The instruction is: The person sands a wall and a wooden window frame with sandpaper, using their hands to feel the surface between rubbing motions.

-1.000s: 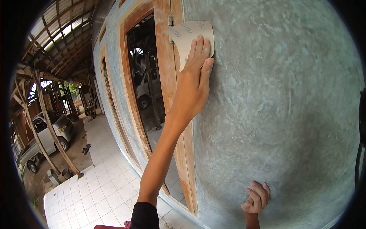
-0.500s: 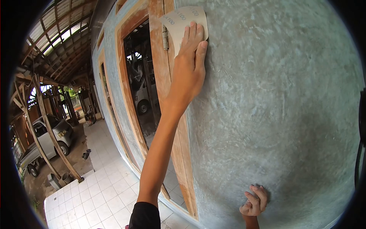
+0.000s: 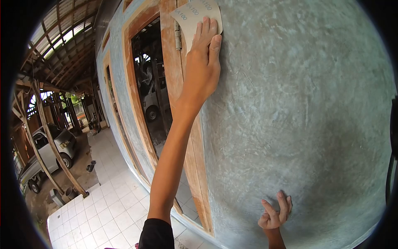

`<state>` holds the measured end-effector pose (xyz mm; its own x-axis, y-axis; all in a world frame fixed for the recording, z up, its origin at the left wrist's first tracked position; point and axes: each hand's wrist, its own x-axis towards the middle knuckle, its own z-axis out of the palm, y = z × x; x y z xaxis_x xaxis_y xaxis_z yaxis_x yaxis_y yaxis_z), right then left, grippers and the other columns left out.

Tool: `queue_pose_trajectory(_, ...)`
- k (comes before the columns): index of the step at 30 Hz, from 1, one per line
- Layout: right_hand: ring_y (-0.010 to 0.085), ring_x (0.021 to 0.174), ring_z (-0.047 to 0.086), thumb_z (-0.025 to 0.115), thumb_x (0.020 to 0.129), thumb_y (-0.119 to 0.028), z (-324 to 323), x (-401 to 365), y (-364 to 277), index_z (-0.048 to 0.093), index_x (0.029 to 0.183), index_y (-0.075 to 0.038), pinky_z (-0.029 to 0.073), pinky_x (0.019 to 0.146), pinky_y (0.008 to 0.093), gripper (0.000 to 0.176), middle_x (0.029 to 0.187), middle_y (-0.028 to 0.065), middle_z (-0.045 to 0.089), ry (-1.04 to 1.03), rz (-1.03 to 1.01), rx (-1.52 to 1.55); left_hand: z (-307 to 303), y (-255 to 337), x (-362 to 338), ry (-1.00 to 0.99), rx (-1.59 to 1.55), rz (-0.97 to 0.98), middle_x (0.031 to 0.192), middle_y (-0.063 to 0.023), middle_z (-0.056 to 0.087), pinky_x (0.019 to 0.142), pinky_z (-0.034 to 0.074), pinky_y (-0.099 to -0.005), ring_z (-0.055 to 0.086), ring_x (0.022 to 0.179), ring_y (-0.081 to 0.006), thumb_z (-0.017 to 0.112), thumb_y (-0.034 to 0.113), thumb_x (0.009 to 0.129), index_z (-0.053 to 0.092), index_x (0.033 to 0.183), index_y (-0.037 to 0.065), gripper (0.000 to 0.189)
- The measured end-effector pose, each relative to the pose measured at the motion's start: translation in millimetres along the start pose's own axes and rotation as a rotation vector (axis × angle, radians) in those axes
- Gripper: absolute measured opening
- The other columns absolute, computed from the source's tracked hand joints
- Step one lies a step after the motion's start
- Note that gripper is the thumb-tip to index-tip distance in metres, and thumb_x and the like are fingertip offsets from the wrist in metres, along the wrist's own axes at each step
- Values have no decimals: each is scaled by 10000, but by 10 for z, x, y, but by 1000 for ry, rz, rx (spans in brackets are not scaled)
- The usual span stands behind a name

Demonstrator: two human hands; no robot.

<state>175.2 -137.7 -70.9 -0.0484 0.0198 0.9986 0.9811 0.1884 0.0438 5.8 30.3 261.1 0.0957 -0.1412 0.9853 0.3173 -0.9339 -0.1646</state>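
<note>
My left hand (image 3: 203, 56) lies with fingers stretched over a sheet of sandpaper (image 3: 195, 18), holding it against the wooden frame's edge and the wall. The sheet's pale back bears printed "A100" marks, and its upper left corner stands out past a metal hinge (image 3: 178, 36). Low on the right, my right hand (image 3: 275, 212) is at the grey-green plastered wall (image 3: 290, 103). Its fingers are apart, some of them bent, and nothing shows in it. Whether its fingertips touch the plaster is hard to tell.
Wooden door and window frames (image 3: 139, 103) with dark glass run along the wall to the left. White floor tiles (image 3: 99, 211) lie below. Farther left are leaning wooden posts (image 3: 56, 141), a silver pickup (image 3: 52, 151) and a roofed shelter.
My left hand and the sandpaper sit slightly higher and farther left in view. My right hand's fingers have spread and straightened somewhat. The whole view has shifted a little.
</note>
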Motion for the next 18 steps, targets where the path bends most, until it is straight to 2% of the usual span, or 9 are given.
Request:
queue_pose_trajectory(4, 244, 1144, 545, 402, 908, -251, 22, -13, -18, 699, 994, -188, 212, 1115, 401, 316, 1248, 158, 535, -23, 25, -34, 2, 176, -325, -89, -6, -30, 1457, -207, 285, 1113, 194, -421, 194, 1381, -358, 359, 194, 993, 365, 1364, -31, 434)
queue_pose_trajectory(5, 273, 1170, 525, 398, 927, -274, 26, 5, -18, 698, 991, -175, 191, 1115, 445, 322, 1271, 181, 513, -53, 7, -72, 8, 233, -496, -101, -12, -32, 1457, -207, 285, 1113, 194, -421, 194, 1381, -358, 359, 194, 993, 365, 1364, -31, 434)
queue_pose_trajectory(6, 302, 1197, 505, 394, 946, -297, 15, 24, -20, 696, 989, -161, 170, 1115, 490, 334, 1294, 204, 490, -91, -9, -111, 16, 295, -701, -114, 3, -68, 1463, -201, 281, 1113, 181, -433, 192, 1383, -359, 356, 185, 990, 363, 1369, -28, 435)
queue_pose_trajectory(7, 302, 1197, 505, 394, 946, -297, 8, 57, -24, 696, 989, -161, 170, 1115, 490, 334, 1294, 204, 490, -108, 7, -120, 30, 359, -918, -130, 12, -109, 1468, -196, 278, 1114, 169, -446, 189, 1385, -360, 354, 176, 987, 361, 1373, -25, 436)
queue_pose_trajectory(10, 317, 1246, 454, 421, 934, -296, -2, 208, -25, 694, 1015, -169, 84, 1117, 532, 311, 1337, 201, 454, -148, -5, -193, 75, 567, -1592, -157, -4, -207, 1465, -202, 283, 1106, 150, -498, 195, 1379, -383, 339, 190, 985, 364, 1373, -31, 447)
queue_pose_trajectory(12, 328, 1283, 407, 441, 921, -285, 8, 305, -27, 691, 1032, -169, 26, 1106, 567, 297, 1356, 202, 435, -115, 3, -244, 133, 767, -2198, -186, -32, -274, 1469, -205, 274, 1108, 140, -490, 179, 1377, -407, 315, 208, 989, 340, 1376, -51, 466)
queue_pose_trajectory(14, 328, 1290, 398, 445, 917, -278, 27, 342, -23, 690, 1037, -167, 15, 1103, 572, 293, 1363, 203, 428, -115, 7, -253, 216, 855, -2570, -209, -50, -341, 1472, -209, 266, 1111, 129, -482, 162, 1374, -432, 292, 225, 993, 316, 1379, -71, 487)
queue_pose_trajectory(16, 318, 1306, 380, 445, 915, -275, 54, 312, 4, 690, 1034, -169, 1, 1102, 574, 292, 1371, 205, 424, -77, -5, -260, 238, 922, -2736, -202, -24, -241, 1458, -237, 276, 1103, 134, -494, 165, 1365, -456, 284, 228, 992, 324, 1369, -88, 493)
queue_pose_trajectory(18, 284, 1300, 396, 450, 880, -262, 54, 296, 12, 687, 1051, -213, -12, 1108, 566, 296, 1346, 179, 462, -86, 12, -270, 198, 886, -2629, -228, -32, -288, 1451, -255, 275, 1101, 132, -505, 168, 1361, -464, 284, 233, 993, 329, 1367, -88, 494)
